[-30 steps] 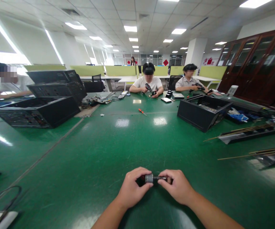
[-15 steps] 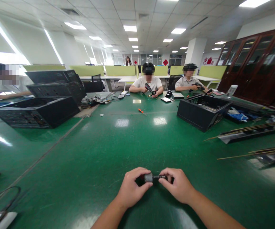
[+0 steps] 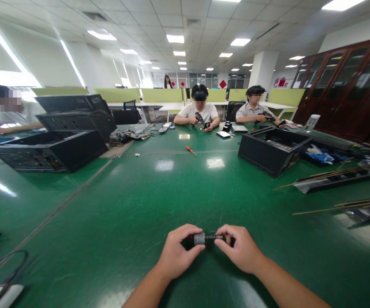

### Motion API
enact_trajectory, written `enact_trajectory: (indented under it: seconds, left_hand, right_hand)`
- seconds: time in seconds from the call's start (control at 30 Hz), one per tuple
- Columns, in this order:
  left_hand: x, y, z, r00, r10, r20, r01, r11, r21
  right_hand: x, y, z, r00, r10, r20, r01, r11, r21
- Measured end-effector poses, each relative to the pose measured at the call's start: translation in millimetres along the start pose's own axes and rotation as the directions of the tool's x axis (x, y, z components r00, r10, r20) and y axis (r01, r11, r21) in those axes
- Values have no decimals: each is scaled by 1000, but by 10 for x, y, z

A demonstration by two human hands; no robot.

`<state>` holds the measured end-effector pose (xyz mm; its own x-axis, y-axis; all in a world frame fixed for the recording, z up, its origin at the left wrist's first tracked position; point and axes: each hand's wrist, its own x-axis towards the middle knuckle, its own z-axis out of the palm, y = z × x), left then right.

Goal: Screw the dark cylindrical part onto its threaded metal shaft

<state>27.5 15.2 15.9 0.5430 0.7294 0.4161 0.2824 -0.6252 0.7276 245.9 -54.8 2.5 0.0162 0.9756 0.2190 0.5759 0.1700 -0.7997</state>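
Just above the green table (image 3: 133, 201), near its front edge, both my hands meet on one small tool. My left hand (image 3: 176, 253) is closed round its dark handle, and a grey metal collar (image 3: 199, 238) shows past my thumb. My right hand (image 3: 240, 249) pinches the thin dark bit (image 3: 211, 237) that sticks out of the collar. The handle is mostly hidden inside my left fist.
Black computer cases (image 3: 50, 149) stand stacked at the left and another case (image 3: 273, 149) at the right. Long black panels (image 3: 338, 177) lie at the right edge. A red screwdriver (image 3: 190, 150) lies mid-table. Two people (image 3: 200, 112) sit opposite, another person (image 3: 8, 115) at the left. A cable (image 3: 1, 265) lies at the near left.
My hands have stayed almost still on the tool; my right fingers have shifted slightly on the bit. A person far at the back has walked left.
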Motion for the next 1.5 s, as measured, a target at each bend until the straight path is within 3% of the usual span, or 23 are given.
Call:
enact_trajectory:
  seconds: [1.5]
  left_hand:
    - [31, 22, -4, 1000, -10, -28, 10, 1000, 0]
  right_hand:
    - [14, 71, -139, 1000, -12, 24, 11, 999, 32]
